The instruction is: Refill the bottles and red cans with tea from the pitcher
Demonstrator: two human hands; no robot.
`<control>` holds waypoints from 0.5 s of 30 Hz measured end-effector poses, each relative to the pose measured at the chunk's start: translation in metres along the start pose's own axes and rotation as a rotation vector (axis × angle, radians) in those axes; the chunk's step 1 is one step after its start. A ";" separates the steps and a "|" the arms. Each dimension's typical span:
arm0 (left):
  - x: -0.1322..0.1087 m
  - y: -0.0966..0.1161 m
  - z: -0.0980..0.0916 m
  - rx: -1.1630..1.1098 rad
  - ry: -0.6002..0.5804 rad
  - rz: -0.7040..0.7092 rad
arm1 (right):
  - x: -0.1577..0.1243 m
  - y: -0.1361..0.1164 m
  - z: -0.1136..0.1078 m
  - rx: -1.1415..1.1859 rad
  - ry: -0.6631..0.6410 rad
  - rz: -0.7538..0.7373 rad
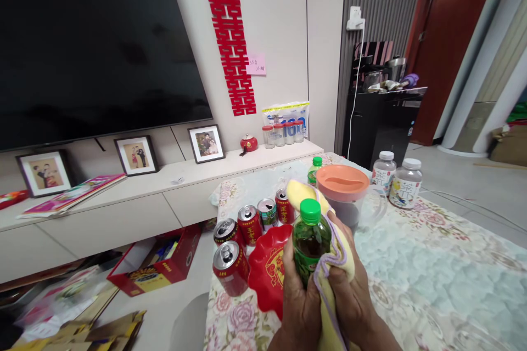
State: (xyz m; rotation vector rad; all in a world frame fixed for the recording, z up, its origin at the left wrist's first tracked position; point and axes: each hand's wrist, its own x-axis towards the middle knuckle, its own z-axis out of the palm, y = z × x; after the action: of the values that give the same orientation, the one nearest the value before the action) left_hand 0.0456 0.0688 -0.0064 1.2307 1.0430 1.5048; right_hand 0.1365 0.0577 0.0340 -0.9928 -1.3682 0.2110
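Observation:
A green-capped plastic bottle (pixel 312 241) with dark liquid stands upright between my two hands above the table. My left hand (pixel 302 307) wraps round its left side, fingers closed. On the other side, my right hand (pixel 352 290) presses a yellow cloth (pixel 340 255) with a purple edge against the bottle. Part of the cloth sticks up behind the cap, and more hangs below my fingers. A red scalloped plate (pixel 263 269) lies just left of my hands, partly hidden by them. Beyond the bottle is a pitcher (pixel 343 192) with an orange lid.
Several drink cans (pixel 230 267) line the plate's far left side. Another green-capped bottle (pixel 315 170) stands behind the pitcher. Two white-capped jars (pixel 405 184) are at the right on the floral tablecloth (pixel 444 263). Framed photos (pixel 206 143) stand on the white cabinet (pixel 181 181).

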 end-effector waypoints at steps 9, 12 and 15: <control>0.002 0.007 -0.005 -0.115 0.068 -0.035 | 0.002 0.007 0.005 0.190 -0.182 0.206; 0.004 0.011 -0.007 -0.145 0.077 0.038 | 0.003 0.009 0.007 0.215 -0.248 0.251; 0.007 0.009 -0.011 -0.151 0.070 0.110 | 0.006 0.006 0.008 0.260 -0.296 0.340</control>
State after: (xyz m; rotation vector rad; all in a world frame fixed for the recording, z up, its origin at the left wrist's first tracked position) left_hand 0.0326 0.0727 0.0017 1.1522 0.9012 1.6900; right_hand 0.1338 0.0690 0.0328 -0.9949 -1.3849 0.7975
